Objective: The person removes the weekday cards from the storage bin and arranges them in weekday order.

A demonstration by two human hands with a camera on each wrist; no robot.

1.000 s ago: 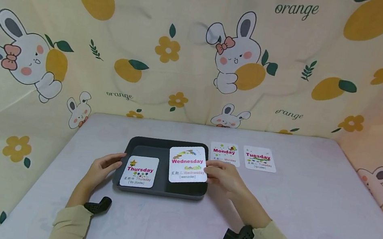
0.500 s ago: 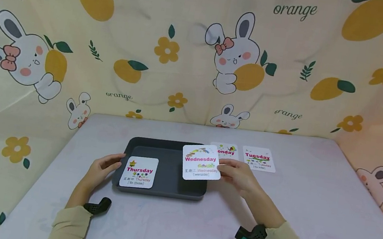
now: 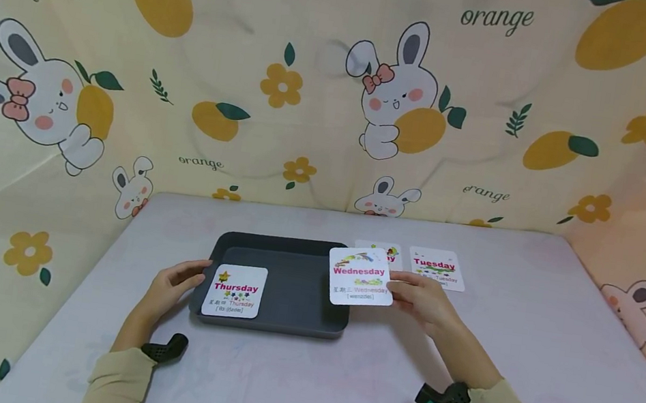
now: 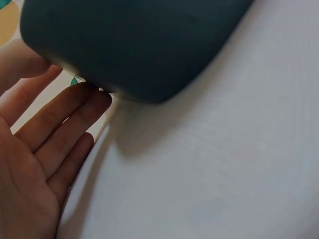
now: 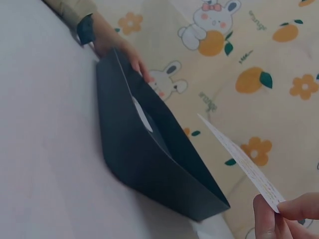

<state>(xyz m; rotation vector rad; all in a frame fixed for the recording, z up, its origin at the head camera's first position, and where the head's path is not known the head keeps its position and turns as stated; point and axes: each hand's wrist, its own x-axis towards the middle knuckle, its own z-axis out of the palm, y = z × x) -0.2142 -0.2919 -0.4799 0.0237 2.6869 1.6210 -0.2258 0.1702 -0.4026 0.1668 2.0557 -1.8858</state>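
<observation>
My right hand [image 3: 423,302] pinches a white Wednesday card [image 3: 358,279] by its right edge, raised over the right end of the dark grey tray [image 3: 293,328]. In the right wrist view the thumb and fingers hold that card [image 5: 244,167] nearly edge-on, apart from the tray. A Thursday card [image 3: 234,292] lies inside the tray at its left. With mostly straight fingers, my left hand [image 3: 168,286] touches the tray's left side. The left wrist view shows these fingertips [image 4: 102,99] against the tray's outer wall [image 4: 129,50].
Behind the held card, a partly covered card [image 3: 394,256] lies on the white table [image 3: 284,389] beside a Tuesday card [image 3: 438,266]. A fabric backdrop [image 3: 337,11] with rabbits and oranges rises behind the table's far edge.
My right hand has carried the Wednesday card rightward from above the tray's middle to its right rim, overlapping the card behind. The left hand and tray have stayed in place.
</observation>
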